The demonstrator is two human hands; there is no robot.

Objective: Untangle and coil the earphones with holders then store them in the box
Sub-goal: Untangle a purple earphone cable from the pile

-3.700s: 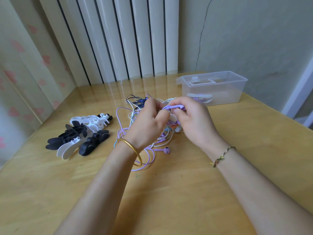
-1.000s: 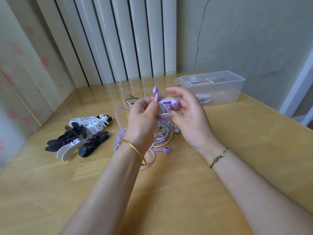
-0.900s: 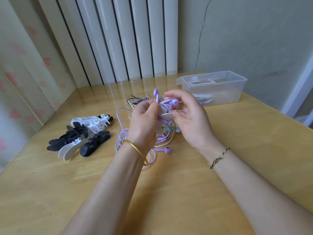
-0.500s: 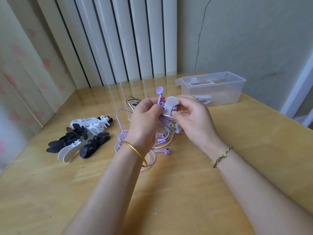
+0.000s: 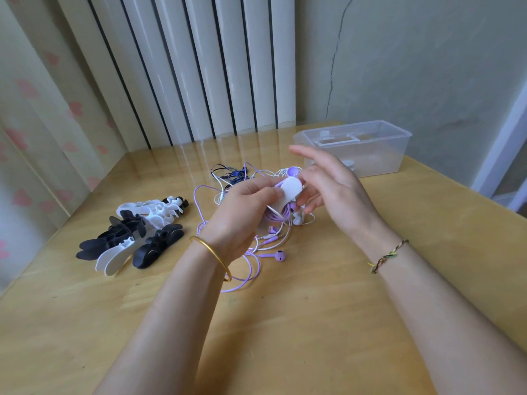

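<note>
Two bare forearms reach out over the wooden bench [image 5: 285, 337], a gold bangle [image 5: 212, 252] on the left wrist and a braided bracelet [image 5: 387, 253] on the right. On the bench just past the bangle lies a loose bud [image 5: 279, 255], purple, at the near edge of the tangle [image 5: 251, 252] of purple and white cords that spreads under both hands.

Above the tangle, the left hand [image 5: 242, 218] grasps a white holder [image 5: 291, 189]. Its fingers [image 5: 256, 192] curl round the holder's left side, and the rounded white flap sticks out to the right of them. A purple cord [image 5: 278, 216] is wound in a bundle just below the flap, under the fingers. A purple earbud [image 5: 293, 171] shows just above the holder.

The right hand [image 5: 339, 195] is released, just right of the holder. Its fingers [image 5: 310, 155] are straight and spread, pointing up and left, and they close on nothing. Whether its lower fingertips touch the holder I cannot tell.

Left of the hands, well apart from them, spare holders [image 5: 134, 232] lie in a black and white heap. A dark blue cord [image 5: 231, 173] lies at the far side of the tangle.

Farther right stands the clear box [image 5: 393, 155], open-topped, with something white inside. Behind are vertical blinds [image 5: 199, 67] and a cracked wall [image 5: 413, 67].
</note>
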